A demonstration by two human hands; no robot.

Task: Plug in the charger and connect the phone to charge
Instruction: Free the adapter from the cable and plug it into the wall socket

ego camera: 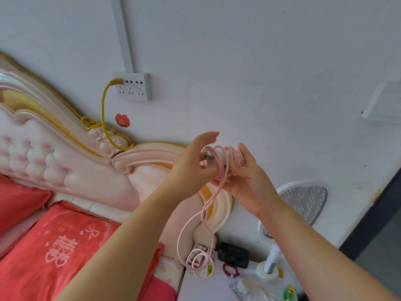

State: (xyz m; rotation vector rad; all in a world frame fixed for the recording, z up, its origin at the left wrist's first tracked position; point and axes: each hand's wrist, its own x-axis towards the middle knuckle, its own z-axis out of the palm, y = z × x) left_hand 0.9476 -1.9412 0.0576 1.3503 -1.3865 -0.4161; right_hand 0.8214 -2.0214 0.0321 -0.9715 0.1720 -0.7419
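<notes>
Both hands, left hand [195, 164] and right hand [245, 177], closed on coiled pink cable [225, 157] near the headboard, below the wall socket [132, 85]. Cable looks light, floppy, tangle-prone; better gripped at the stiff plug [208, 158].

Two bare forearms and hands, nothing worn

Both arms enter from the bottom edge and are uncovered along their whole visible length: no sleeve, cuff or hem shows on either one. The left hand [191, 164] carries no ring, glove or bandage on the parts that show, and its wrist bears no watch, strap or bracelet. The right hand [247, 177] is likewise bare, with no jewellery on its fingers or wrist. The fingernails that can be seen look short and unpainted, though they are small and slightly blurred. No tattoos, markings or plasters show on either forearm.
</notes>
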